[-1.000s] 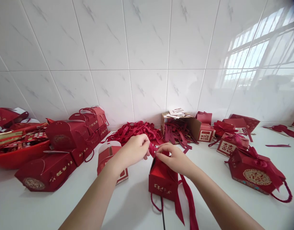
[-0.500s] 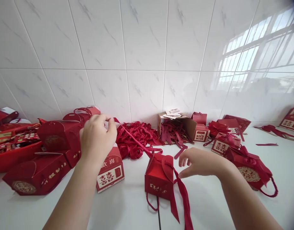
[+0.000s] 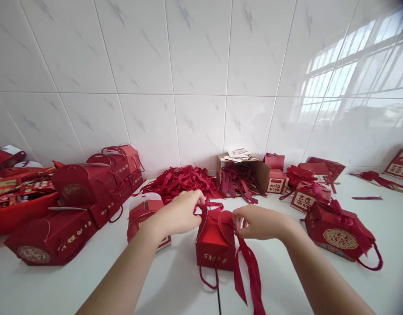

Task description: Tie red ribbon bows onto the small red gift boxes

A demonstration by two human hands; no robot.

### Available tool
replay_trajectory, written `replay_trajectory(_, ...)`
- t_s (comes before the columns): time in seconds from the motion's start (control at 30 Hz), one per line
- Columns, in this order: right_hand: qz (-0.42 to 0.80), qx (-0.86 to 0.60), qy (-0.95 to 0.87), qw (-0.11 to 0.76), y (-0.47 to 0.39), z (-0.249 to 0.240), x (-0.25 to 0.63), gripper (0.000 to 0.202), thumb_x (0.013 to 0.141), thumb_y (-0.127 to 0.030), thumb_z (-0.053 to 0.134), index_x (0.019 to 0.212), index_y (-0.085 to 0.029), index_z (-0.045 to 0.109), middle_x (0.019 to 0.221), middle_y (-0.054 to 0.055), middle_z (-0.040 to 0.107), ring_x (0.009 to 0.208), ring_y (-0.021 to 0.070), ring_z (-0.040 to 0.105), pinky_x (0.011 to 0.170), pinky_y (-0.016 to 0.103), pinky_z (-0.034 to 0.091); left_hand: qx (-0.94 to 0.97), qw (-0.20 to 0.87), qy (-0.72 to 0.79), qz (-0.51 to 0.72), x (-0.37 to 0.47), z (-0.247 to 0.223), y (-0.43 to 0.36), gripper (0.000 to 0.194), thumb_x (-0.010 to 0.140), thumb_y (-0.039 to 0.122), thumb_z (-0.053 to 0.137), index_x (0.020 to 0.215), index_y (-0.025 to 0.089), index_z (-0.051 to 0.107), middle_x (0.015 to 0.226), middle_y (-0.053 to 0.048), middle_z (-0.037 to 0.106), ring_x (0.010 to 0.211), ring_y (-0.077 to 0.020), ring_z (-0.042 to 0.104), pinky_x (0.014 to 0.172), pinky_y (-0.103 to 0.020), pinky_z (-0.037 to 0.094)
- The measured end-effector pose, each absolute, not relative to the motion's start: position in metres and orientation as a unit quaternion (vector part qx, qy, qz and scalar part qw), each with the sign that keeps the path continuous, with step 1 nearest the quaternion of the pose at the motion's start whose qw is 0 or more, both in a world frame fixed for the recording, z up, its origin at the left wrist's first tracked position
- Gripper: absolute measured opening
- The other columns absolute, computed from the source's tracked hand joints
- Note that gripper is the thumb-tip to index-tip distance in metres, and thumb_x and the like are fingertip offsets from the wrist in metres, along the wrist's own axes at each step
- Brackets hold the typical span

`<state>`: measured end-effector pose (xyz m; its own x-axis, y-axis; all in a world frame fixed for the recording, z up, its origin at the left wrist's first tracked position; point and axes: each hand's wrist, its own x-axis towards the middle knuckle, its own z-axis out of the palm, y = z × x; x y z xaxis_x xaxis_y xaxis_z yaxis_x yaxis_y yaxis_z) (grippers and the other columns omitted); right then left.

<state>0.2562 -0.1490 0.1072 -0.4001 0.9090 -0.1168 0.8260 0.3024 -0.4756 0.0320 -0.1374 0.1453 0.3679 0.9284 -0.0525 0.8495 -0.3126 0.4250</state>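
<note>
Head view: red box [image 3: 215, 247] upright on table [image 3: 278, 284], well out from back edge, ribbon [image 3: 253, 267] hanging off its right side. Left hand [image 3: 184, 212] curled at box's top left; right hand [image 3: 258, 222] curled at ribbon; cannot tell whether either grips anything. Ribbon pile [image 3: 188, 180] near back edge.

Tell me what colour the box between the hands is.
The box is red with gold writing, shown in head view.
</note>
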Motion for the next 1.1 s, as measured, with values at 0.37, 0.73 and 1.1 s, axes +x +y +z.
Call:
replay_trajectory(0.37, 0.271, -0.577, -0.764, 0.102, -0.144, 0.106, 0.265, 0.013, 0.059, -0.012, 0.055, 0.066, -0.022, 0.061, 0.067, 0.001, 0.062, 0.054, 0.015, 0.052, 0.048, 0.026, 0.032, 0.814, 0.213, 0.538, 0.053, 0.031, 0.143, -0.135, 0.012, 0.07, 0.034, 0.055, 0.076, 0.023, 0.053, 0.075, 0.0, 0.059, 0.054, -0.0141, 0.047, 0.044, -0.023, 0.028)
replay_trajectory(0.73, 0.234, -0.555, -0.791, 0.107, -0.149, 0.119, 0.274, 0.017, 0.066, -0.035, 0.066, 0.071, -0.022, 0.057, 0.081, 0.002, 0.063, 0.068, 0.0178, 0.055, 0.055, 0.026, 0.035, 0.789, 0.228, 0.564, 0.087, 0.019, 0.151, -0.137, 0.035, 0.08, 0.046, 0.042, 0.065, 0.021, 0.063, 0.066, -0.003, 0.064, 0.045, -0.0135, 0.044, 0.041, -0.025, 0.023)
replay_trajectory(1.1, 0.309, -0.549, -0.749, 0.204, -0.144, 0.121, 0.272, 0.053, 0.078, -0.067, 0.047, 0.058, -0.02, 0.033, 0.055, -0.004, 0.034, 0.05, 0.0098, 0.041, 0.045, 0.023, 0.024, 0.783, 0.232, 0.575, 0.052, 0.023, 0.14, -0.121, 0.04, 0.081, 0.052, 0.041, 0.058, 0.02, 0.036, 0.055, 0.002, 0.035, 0.045, -0.011, 0.025, 0.045, -0.028, 0.017)
